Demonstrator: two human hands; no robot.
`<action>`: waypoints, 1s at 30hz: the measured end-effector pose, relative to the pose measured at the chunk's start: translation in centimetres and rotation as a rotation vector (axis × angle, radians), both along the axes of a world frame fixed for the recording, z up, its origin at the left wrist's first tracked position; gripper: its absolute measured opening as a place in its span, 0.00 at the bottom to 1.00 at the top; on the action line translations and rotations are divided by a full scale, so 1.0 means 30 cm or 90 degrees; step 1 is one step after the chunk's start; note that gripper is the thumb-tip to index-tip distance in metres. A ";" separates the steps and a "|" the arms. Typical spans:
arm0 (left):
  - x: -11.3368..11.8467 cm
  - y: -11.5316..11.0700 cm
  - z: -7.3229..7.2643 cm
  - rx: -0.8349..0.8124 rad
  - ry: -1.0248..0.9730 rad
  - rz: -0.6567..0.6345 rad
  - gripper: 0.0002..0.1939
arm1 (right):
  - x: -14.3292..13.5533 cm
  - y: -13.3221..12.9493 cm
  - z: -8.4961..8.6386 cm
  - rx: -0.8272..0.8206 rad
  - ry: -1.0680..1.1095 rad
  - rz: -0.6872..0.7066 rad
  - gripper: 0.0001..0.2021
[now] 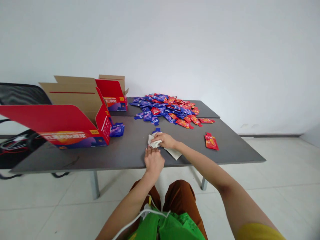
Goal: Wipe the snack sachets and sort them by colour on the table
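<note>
While seated at a dark grey table in the head view, gripping a bunched white cloth in the right hand, with fingers curled closed around it. Pressing near the front middle of the table, over a blue sachet mostly hidden, showing only at its end beyond the cloth. Resting the left hand palm-down, fingers straight and released, reaching to the cloth's near edge; cannot tell whether touching the sachet too. Beneath the right forearm, showing a flat pale piece; cannot tell whether joined to the cloth. To the left, facing a large open box, just beside blue packets, with a second open box behind. Farther back, facing a blue-and-red heap. Rightward, well apart from both hands, seeing a lone red sachet.
</note>
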State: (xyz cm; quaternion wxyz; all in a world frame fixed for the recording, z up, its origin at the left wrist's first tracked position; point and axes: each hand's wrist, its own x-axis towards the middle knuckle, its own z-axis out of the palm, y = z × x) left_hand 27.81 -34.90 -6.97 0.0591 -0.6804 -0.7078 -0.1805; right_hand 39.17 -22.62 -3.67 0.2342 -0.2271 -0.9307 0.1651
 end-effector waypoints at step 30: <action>0.008 0.011 0.018 -0.056 0.014 -0.007 0.26 | 0.063 0.190 0.009 0.079 -0.177 -0.394 0.18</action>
